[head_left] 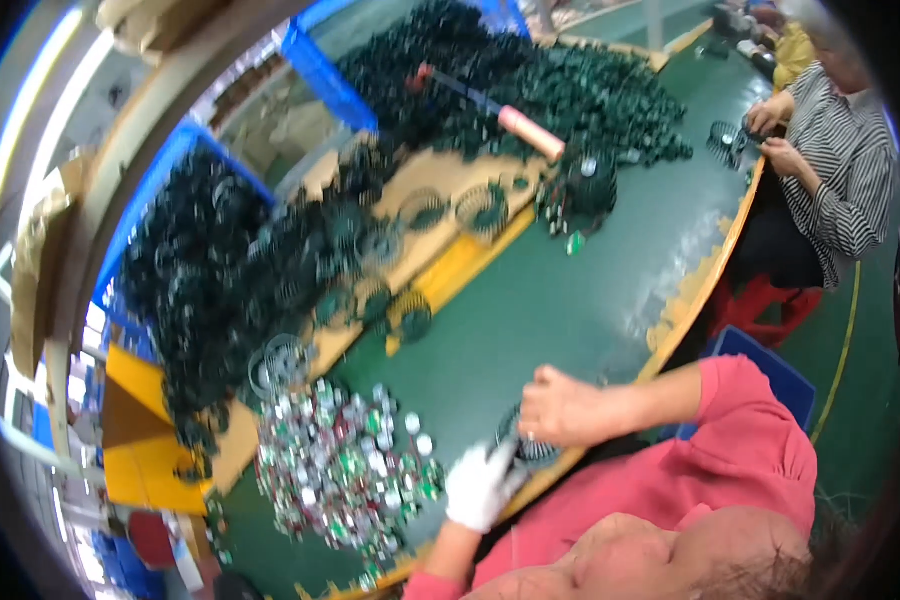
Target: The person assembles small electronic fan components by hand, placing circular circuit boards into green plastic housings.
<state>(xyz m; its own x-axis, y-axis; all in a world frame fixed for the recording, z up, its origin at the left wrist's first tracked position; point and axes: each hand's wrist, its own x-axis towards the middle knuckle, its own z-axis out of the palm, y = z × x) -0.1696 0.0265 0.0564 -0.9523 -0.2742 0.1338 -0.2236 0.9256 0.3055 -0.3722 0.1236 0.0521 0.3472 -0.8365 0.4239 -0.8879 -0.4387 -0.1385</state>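
Observation:
My left hand (479, 485), in a white glove, grips the near left side of a black round part with ribbed, cage-like walls (538, 449) near the table's front edge. Closed into a fist, my right hand (562, 408) is bare and rests over the top of that same part. Whatever its fingers hold is hidden. Left of my gloved hand lies a heap of small silver and green components (345, 465), some with red bits.
Black ribbed parts (270, 260) pile up at the left, beside blue bins (160, 185). Dark pieces (610, 100) cover the far table. An orange-handled tool (530, 133) lies there. A co-worker in a striped shirt (845, 150) sits at far right, handling a black part.

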